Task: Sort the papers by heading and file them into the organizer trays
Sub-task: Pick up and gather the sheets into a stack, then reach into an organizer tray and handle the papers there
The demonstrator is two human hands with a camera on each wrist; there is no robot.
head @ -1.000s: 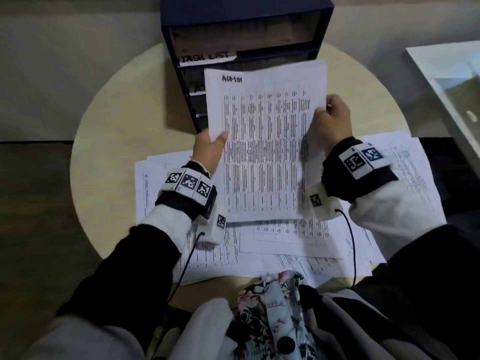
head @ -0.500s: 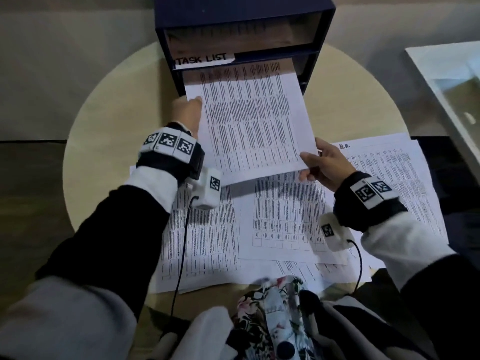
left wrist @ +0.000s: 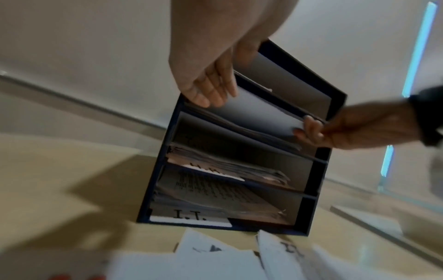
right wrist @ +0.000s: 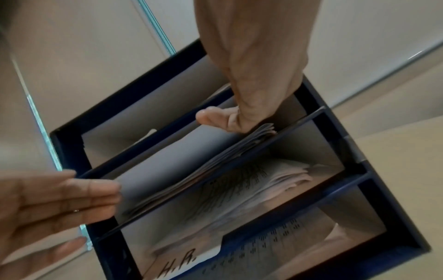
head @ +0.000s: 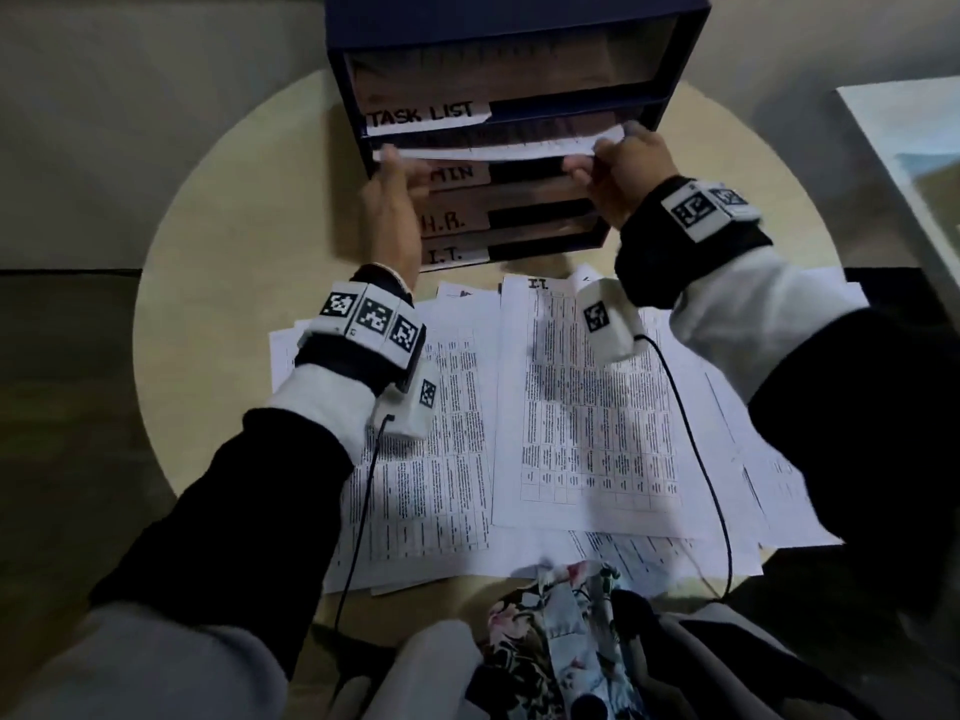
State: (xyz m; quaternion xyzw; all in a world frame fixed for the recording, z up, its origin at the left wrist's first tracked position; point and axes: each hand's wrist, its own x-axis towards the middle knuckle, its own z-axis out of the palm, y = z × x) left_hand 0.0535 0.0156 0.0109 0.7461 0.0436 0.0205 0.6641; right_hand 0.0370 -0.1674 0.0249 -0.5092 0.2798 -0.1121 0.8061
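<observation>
The sheet [head: 498,147] has gone from held above the table to nearly all inside the organizer's [head: 519,44] second tray, only its front edge showing; this filing looks almost done. The right hand [head: 621,171] pinches its right corner in a narrow grip; the left hand [head: 393,200] lies flat-fingered at the left edge. More papers [head: 587,418] wait on the table [head: 218,241]; the slot's opening is shallow, so edges may catch.
</observation>
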